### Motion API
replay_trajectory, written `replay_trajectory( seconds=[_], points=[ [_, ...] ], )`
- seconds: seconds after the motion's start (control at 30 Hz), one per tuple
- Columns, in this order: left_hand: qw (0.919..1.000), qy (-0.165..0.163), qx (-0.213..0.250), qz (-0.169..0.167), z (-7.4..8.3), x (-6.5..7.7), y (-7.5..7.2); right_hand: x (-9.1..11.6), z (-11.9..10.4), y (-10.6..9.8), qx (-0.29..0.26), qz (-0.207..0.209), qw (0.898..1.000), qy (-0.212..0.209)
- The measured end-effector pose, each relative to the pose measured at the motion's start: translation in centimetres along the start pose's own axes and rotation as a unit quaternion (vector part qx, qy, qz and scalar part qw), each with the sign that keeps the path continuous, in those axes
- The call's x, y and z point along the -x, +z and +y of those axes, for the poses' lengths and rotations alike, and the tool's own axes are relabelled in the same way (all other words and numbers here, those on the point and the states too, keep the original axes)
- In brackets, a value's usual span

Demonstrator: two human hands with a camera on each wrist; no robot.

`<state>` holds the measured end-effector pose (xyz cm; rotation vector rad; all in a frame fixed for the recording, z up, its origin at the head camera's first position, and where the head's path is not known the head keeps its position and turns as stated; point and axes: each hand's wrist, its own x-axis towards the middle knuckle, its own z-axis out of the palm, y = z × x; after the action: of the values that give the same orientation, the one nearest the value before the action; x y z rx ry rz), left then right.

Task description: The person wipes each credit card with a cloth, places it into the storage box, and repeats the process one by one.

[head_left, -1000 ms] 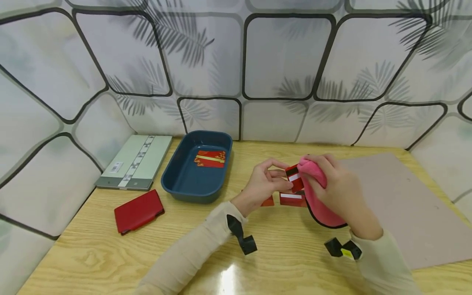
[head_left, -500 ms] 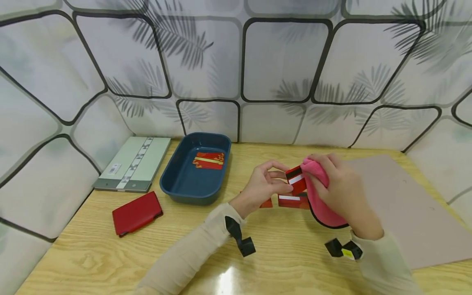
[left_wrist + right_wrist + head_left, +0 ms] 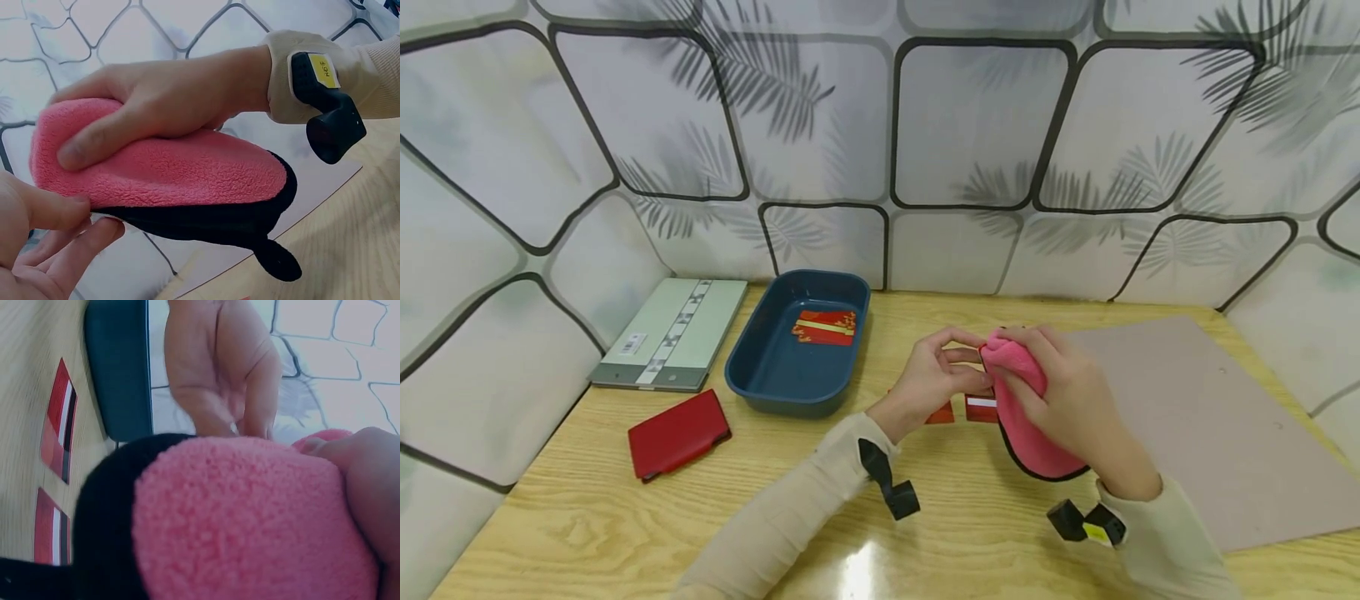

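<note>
My right hand (image 3: 1071, 400) grips a folded pink fleecy cloth (image 3: 1033, 442) with black edging and a black hanging loop, as the left wrist view shows. The cloth lies over the red card that my left hand (image 3: 928, 375) pinches by its edge; the card is almost wholly hidden now. In the left wrist view, the left thumb presses at the cloth's near edge with the fingers beneath. On the table below lie two red cards, one (image 3: 59, 425) nearer the bin and another (image 3: 49, 525) partly behind the cloth, each with a white and a black stripe.
A dark blue bin (image 3: 778, 387) with red and gold cards (image 3: 823, 327) inside stands left of the hands. Further left are a pale green boxed book (image 3: 670, 333) and a red card wallet (image 3: 679, 435). A grey-pink board (image 3: 1217, 433) covers the table's right side.
My right hand has slid the cloth leftward and a little down over the held card, which showed its stripes before and is now covered. My left hand has stayed in place.
</note>
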<state>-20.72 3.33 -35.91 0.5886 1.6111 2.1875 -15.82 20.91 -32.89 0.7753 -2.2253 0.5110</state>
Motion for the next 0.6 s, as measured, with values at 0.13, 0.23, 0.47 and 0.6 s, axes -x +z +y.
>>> replay_trajectory(
  seconds=[0.13, 0.23, 0.47, 0.6],
  points=[
    [0.9999, 0.002, -0.006, 0.012, 0.4, 0.1, 0.1, 0.0, 0.8, -0.2, 0.007, -0.002, 1.000, 0.005],
    [0.9999, -0.003, -0.003, 0.016, 0.7, 0.1, 0.2, 0.2, 1.6, -0.5, 0.017, -0.004, 1.000, 0.026],
    [0.9998, -0.013, -0.008, 0.013, 1.2, 0.2, 0.3, 0.7, 3.3, -1.2, 0.039, 0.000, 0.997, 0.070],
    [0.9997, -0.016, -0.018, 0.003, 1.3, 0.2, -0.1, 0.8, 4.1, -1.5, 0.046, -0.001, 0.995, 0.093]
  ],
)
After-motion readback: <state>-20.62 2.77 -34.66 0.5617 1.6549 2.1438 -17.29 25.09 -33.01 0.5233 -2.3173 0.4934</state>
